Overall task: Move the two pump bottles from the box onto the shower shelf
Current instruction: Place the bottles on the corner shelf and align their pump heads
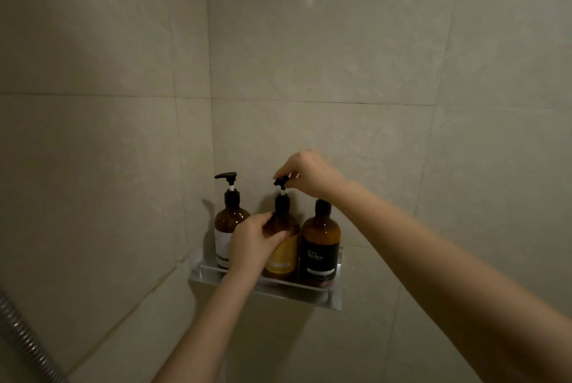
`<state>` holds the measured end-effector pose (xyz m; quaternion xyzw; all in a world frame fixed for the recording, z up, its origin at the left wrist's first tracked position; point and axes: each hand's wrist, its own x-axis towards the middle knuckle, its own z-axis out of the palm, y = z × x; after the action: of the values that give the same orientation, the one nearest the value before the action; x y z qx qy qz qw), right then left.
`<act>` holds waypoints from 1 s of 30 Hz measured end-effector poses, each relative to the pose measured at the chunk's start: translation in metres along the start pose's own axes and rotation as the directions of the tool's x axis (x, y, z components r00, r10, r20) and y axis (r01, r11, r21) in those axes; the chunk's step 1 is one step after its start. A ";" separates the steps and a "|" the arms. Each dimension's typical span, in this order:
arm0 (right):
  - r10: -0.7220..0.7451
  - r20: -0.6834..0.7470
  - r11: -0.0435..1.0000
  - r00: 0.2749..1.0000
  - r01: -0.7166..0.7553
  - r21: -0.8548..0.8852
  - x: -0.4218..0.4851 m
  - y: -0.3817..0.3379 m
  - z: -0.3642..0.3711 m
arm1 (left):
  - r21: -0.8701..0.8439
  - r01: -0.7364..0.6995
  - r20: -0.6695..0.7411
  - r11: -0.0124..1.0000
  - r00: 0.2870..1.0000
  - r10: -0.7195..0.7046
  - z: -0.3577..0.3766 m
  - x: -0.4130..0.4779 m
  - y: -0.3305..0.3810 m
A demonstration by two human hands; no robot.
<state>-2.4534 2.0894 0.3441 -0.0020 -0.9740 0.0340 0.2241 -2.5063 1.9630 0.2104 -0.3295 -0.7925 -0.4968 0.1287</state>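
Note:
Three amber bottles stand upright in a row on the metal shower shelf [309, 297] in the tiled corner. The left one [230, 221] has a white label and a black pump. The middle one [284, 259] has a yellow label; my left hand [252, 246] wraps its body and my right hand [305, 173] pinches its black pump head [280, 182] from above. The right bottle [320, 246] has a black label; its pump head is hidden behind my right forearm. The box is out of view.
Beige tiled walls meet in a corner just left of the shelf. A metal shower hose [28, 342] runs along the lower left edge of the view.

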 end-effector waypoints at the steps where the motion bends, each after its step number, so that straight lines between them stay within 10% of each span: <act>1: 0.002 -0.002 1.000 1.000 -0.002 0.001 0.000 0.000 0.000 | 0.004 -0.001 0.002 1.000 1.000 0.001 0.000 0.000 0.000; 13: 0.018 0.031 0.999 0.999 -0.017 -0.027 -0.002 -0.004 -0.006 | 0.007 -0.005 0.023 1.000 1.000 0.005 -0.007 -0.004 0.005; 19: -0.033 -0.098 0.998 0.995 0.037 0.043 0.022 -0.039 -0.017 | -0.189 0.092 -0.512 0.978 0.840 -0.178 -0.052 -0.012 -0.021; 23: -0.048 0.037 0.999 0.998 0.048 -0.007 0.046 -0.070 0.001 | -0.048 0.380 -0.249 0.924 0.891 -0.380 -0.050 -0.008 -0.039; 30: 0.005 0.126 0.990 0.992 0.013 -0.144 0.071 -0.082 0.025 | -0.054 0.368 -0.070 0.928 0.926 -0.371 -0.043 0.003 -0.052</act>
<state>-2.5272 2.0077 0.3577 -0.0141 -0.9861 -0.0368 0.1617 -2.5474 1.9113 0.1959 -0.1569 -0.8246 -0.5404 0.0576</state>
